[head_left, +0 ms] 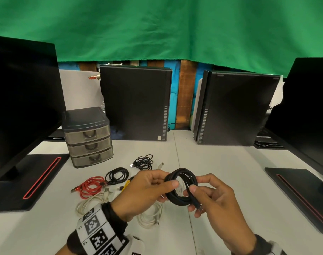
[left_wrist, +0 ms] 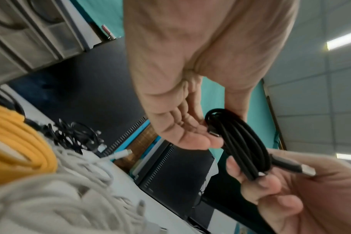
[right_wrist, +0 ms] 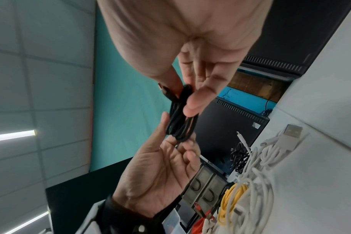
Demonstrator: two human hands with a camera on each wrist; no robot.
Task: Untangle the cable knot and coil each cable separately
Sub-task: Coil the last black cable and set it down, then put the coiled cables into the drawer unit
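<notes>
Black braided cable, wound into a thick coil (head_left: 181,186), hangs between both hands above the grey table (head_left: 230,162) in the head view. The left hand (head_left: 147,188) pinches the coil's left side between thumb and fingers; the right hand (head_left: 212,197) pinches its right side, with the loose plug end (head_left: 198,207) sticking out below the thumb. Red (head_left: 90,186), white (head_left: 151,216) and two smaller black bundles (head_left: 143,161) lie on the table beneath and beyond.

From the left wrist, the left hand's fingers (left_wrist: 190,136) curl loosely under the coil (left_wrist: 242,142), and the right hand's fingertips (left_wrist: 256,186) clamp the loops beside the silver plug (left_wrist: 307,171).

From the right wrist, thumb and forefinger (right_wrist: 194,101) press the strands together while the left hand (right_wrist: 160,171) cups the lower loops lightly.

That free plug end looks unsecured: if either pinch loosens before it is tucked, the stiff loops would probably spring open. Dropped onto the white cables below, it could tangle again.
</notes>
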